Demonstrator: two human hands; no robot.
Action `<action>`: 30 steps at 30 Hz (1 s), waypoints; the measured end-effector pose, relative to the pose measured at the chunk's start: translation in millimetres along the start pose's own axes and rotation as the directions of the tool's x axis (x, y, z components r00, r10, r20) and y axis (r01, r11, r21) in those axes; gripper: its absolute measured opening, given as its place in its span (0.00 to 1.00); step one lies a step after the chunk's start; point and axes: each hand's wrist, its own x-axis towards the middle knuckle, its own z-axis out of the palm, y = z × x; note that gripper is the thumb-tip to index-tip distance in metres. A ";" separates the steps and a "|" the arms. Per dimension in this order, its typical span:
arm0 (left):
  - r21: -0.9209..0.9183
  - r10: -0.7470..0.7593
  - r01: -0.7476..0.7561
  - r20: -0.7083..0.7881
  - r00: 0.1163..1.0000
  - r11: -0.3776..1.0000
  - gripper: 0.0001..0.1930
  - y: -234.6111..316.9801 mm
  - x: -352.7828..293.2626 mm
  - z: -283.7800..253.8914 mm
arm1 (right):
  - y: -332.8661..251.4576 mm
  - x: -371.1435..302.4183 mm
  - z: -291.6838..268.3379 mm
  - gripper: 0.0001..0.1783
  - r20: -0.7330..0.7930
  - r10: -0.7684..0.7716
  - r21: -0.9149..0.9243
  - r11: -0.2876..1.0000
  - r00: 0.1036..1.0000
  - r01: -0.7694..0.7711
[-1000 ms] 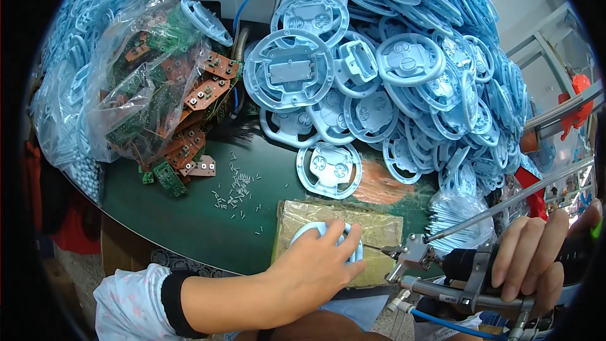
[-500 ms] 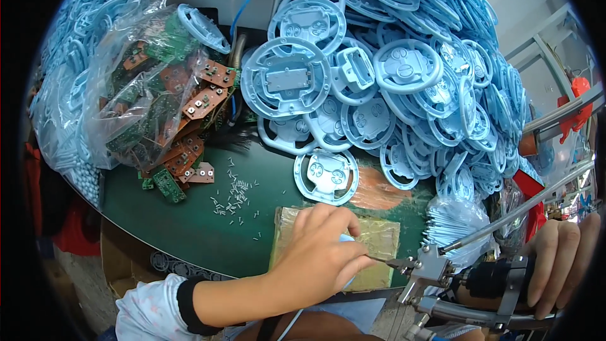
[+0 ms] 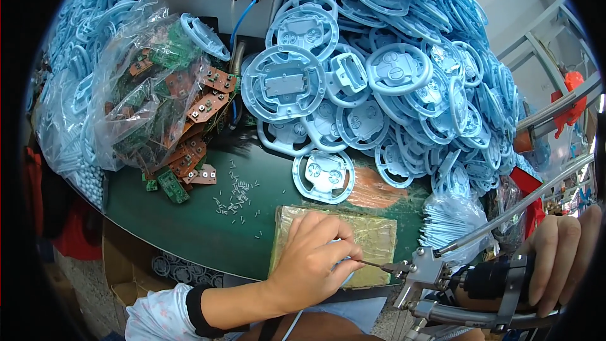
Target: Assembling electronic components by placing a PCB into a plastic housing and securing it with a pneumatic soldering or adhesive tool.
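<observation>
In the head view, the left hand (image 3: 312, 257) is bunched up over a light blue plastic piece (image 3: 348, 277), with thumb and fingertips drawn in narrow right by the tip of the thin driver bit (image 3: 374, 264); whether anything small is pinched in there can't be told. A second ago those fingers were spread over the piece and a good bit of its rim could be seen; now it's mostly hidden, just slivers of blue showing under the hand, on the tape-wrapped block (image 3: 374, 240) at the edge of the green table (image 3: 189, 230). The powered driver (image 3: 489, 280) is held by the right hand (image 3: 558, 262), fingers wrapped over its black body, and that hand sits a bit further right than in the first frame. A pale cord (image 3: 292, 326) can now be seen below the left wrist too. Not much else has been changed: the loose screws (image 3: 238, 196), the bagged circuit boards (image 3: 151, 95) and the heap of blue wheel-shaped shells (image 3: 398, 69) are all left where they were.
</observation>
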 end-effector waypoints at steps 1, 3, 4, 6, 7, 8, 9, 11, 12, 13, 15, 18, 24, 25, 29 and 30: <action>0.001 0.000 0.000 0.000 1.000 1.000 0.07 -1.0 -2.0 0.0 | 4.0 2.0 -6.6 0.33 0.118 -0.012 0.045 0.999 0.993 0.007; 0.031 0.013 -0.013 0.007 1.000 0.999 0.12 -1.0 -7.4 -2.0 | 4.4 -1.6 -42.3 0.33 0.236 -0.030 0.098 0.995 0.971 0.007; 0.008 0.030 -0.030 0.009 1.000 1.000 0.12 2.7 -6.1 -2.7 | -11.5 -7.8 -80.5 0.15 0.407 0.001 0.103 0.994 0.913 -0.048; 0.032 0.063 -0.065 0.077 0.995 0.997 0.24 9.3 -5.1 -10.8 | -4.4 -8.8 -95.0 0.10 0.568 0.025 0.126 0.985 0.823 -0.117; 0.029 0.060 -0.062 0.077 0.995 0.998 0.24 12.6 -5.8 -17.5 | 0.4 -14.7 -97.7 0.05 0.535 -0.002 0.104 0.993 0.845 -0.064; 0.129 0.065 -0.093 0.205 0.977 0.987 0.31 15.1 -5.5 -23.9 | 6.9 -16.9 -91.9 0.06 0.499 -0.029 0.075 0.997 0.866 -0.011; 0.229 0.051 -0.132 0.327 0.944 0.964 0.38 15.5 -7.1 -28.9 | 14.7 -19.0 -83.2 0.12 0.466 -0.062 0.052 0.998 0.882 0.042; 0.278 -0.002 -0.113 0.382 0.924 0.954 0.40 5.5 -17.6 -22.8 | 33.0 -35.8 -49.2 0.27 0.259 -0.115 -0.013 0.992 0.959 0.123; 0.327 -0.054 -0.101 0.434 0.899 0.940 0.42 2.6 -21.1 -20.9 | 39.6 -41.2 -35.6 0.42 0.042 -0.184 -0.096 0.978 0.982 0.188; 0.330 -0.058 -0.099 0.435 0.899 0.939 0.42 2.9 -21.0 -21.4 | 40.1 -38.9 -30.2 0.35 0.023 -0.120 -0.105 0.987 0.993 0.121; 0.370 -0.076 -0.113 0.458 0.886 0.922 0.43 6.7 -19.3 -23.9 | 41.6 -48.5 -51.9 0.31 0.103 -0.056 -0.096 0.993 0.993 0.066; 0.377 -0.085 -0.112 0.468 0.879 0.919 0.43 7.1 -17.7 -22.2 | 48.9 -48.8 -42.2 0.21 0.101 -0.040 -0.018 0.999 0.994 0.042; 0.304 -0.089 -0.068 0.475 0.875 0.950 0.40 5.1 -14.6 -29.5 | 53.8 -37.4 -27.3 0.32 0.048 -0.069 -0.062 0.995 0.996 0.072; 0.309 -0.094 -0.065 0.473 0.876 0.949 0.40 -1.2 -14.7 -34.9 | 60.7 -37.8 -25.5 0.34 0.041 -0.100 -0.025 0.995 0.994 0.102; 0.122 -0.004 -0.052 0.423 0.906 0.991 0.38 -21.3 -13.2 -39.3 | 62.4 -40.1 -32.5 0.37 0.011 -0.169 -0.017 0.985 0.985 0.170; 0.121 0.017 -0.067 0.370 0.929 0.990 0.37 -18.7 -12.7 -34.3 | 46.2 -26.2 -40.3 0.32 0.178 -0.201 -0.005 0.979 0.963 0.205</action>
